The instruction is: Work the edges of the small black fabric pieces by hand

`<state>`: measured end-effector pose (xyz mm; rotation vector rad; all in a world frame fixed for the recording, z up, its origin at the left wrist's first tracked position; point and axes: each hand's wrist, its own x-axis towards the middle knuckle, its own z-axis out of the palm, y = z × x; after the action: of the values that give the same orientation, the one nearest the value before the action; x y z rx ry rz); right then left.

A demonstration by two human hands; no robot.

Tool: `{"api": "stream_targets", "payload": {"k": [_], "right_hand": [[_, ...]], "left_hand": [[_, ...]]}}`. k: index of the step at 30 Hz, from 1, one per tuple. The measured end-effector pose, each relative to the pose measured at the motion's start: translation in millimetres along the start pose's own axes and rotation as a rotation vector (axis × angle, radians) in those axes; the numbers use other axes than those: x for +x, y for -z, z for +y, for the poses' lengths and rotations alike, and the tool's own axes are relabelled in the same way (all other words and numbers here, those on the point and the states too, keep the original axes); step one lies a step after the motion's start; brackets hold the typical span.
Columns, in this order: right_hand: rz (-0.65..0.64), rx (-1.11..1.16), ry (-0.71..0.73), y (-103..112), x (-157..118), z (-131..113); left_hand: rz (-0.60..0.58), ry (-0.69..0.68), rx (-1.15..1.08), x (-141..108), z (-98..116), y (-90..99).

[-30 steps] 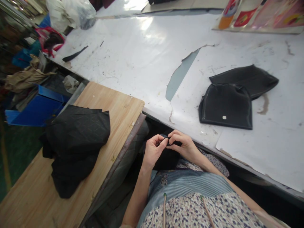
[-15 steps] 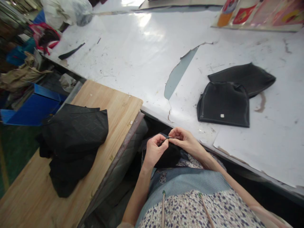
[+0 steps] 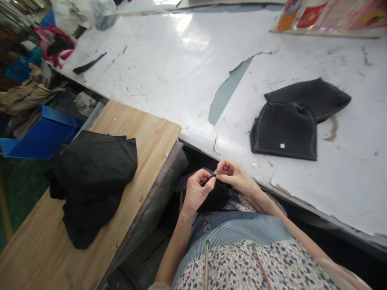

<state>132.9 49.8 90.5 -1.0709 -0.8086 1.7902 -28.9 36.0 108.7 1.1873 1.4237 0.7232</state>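
Over my lap, just below the table's front edge, my left hand [image 3: 198, 189] and my right hand [image 3: 234, 177] meet with thumbs and fingers pinched together. Between them they grip the edge of a piece of black fabric [image 3: 216, 197], which hangs down onto my lap. Whether something small is also in the pinch is hidden by the fingertips. On the table to the right lie two black pouch-like pieces [image 3: 284, 131], one partly over the other. The front one bears a small pale square [image 3: 282, 146].
A wooden board [image 3: 151, 129] at the left carries a heap of black quilted fabric [image 3: 93, 177]. White paper, torn in the middle, covers the table [image 3: 169, 72]. A dark strip [image 3: 90, 64] lies at its far left, and a printed plastic package [image 3: 332, 18] at the back right. A blue box [image 3: 39, 133] stands at far left.
Both hands stay pinched on the black fabric in nearly the same place. The view has shifted very slightly; the pieces on the table and board lie as before.
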Motion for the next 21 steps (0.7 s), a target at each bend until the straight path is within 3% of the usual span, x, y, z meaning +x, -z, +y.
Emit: {"api": "stream_targets", "payload": {"k": [10, 15, 18, 21], "right_hand": [[0.005, -0.249, 0.177, -4, -5, -4], [-0.009, -0.203, 0.097, -1, -11, -13], [-0.077, -0.21, 0.039, 7, -14, -17], [-0.154, -0.305, 0.071, 14, -16, -18]], "left_hand": [[-0.004, 0.012, 0.026, 1, 1, -0.4], [0.006, 0.036, -0.016, -1, 2, 0.5], [0.005, 0.049, -0.046, -2, 1, 2.2], [0.014, 0.018, -0.031, -3, 0, 2.9]]}}
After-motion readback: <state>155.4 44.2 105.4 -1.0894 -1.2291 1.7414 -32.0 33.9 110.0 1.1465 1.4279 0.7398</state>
